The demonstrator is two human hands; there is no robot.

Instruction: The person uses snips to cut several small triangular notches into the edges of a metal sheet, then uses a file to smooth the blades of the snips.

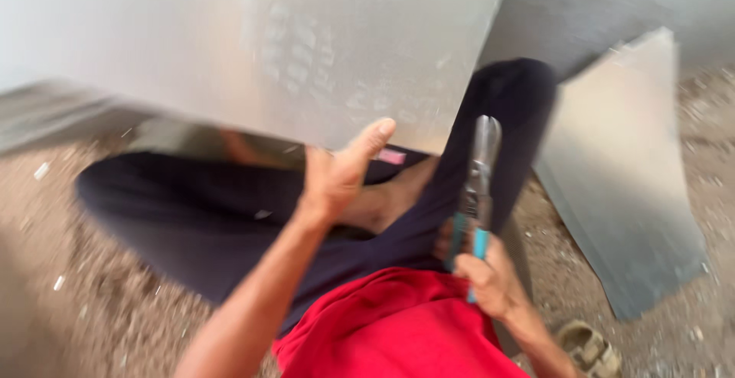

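The left hand (pixel 337 175) grips the lower edge of the metal sheet (pixel 306 49) raised over the lap; right hand (pixel 486 274) fingers close around the snips (pixel 476 186). Steadying the sheet would likely help clean cutting.

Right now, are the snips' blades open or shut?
Shut, as far as the blur allows: the snips in the right hand show one narrow closed tip.

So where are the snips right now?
In the head view, the snips are right of centre, held upright in the right hand, just below the big metal sheet that the left hand grips.
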